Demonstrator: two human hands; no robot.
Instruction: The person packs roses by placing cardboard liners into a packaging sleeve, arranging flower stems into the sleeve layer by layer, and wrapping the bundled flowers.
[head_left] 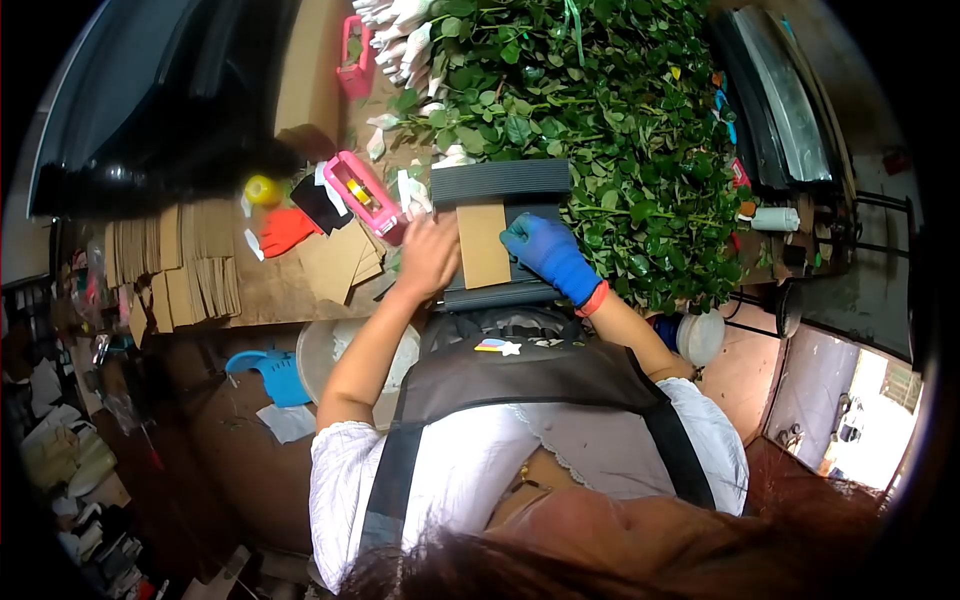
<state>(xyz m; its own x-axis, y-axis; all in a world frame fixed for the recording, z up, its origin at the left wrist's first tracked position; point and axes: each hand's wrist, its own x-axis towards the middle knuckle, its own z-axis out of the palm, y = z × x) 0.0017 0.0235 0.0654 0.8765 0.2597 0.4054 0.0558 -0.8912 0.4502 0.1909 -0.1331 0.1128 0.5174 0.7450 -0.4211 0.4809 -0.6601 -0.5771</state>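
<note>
At the near edge of the work table (pixel 270 292), centre: one tan cardboard piece (pixel 485 248), lying lengthwise near-to-far on a black ridged sheet (pixel 502 181). The far band of the sheet is raised across the piece's far end; the sheet's near edge lies by the person's dark apron (pixel 515 378).

Left hand (pixel 431 254): bare, palm down, fingers bent and fairly narrow, at the left side of the cardboard. Whether it pinches anything cannot be told. Right hand (pixel 543 252): blue-green glove, fingers curled inward, placed over the black sheet at the right side of the cardboard. Any item inside the curl is hidden.

Left of the sheet: pink tape dispenser (pixel 361 196), tilted in view, near the left hand; loose cardboard pieces (pixel 333 262) overlapping; red-orange item (pixel 287 231); yellow roll (pixel 262 190). Farther left, rows of stacked cardboard (pixel 198 265).

Far side: second pink dispenser (pixel 354 62); white-wrapped heads (pixel 402 42) at the left end of a large heap of leafy green stems (pixel 600 120). The heap extends along the right side as well, close to the gloved hand. Far right: upright dark sheets (pixel 765 105), with a pale roll (pixel 775 219) nearer.

Below table level, left: blue plastic item (pixel 275 376) beside a round pale container (pixel 318 372).
</note>
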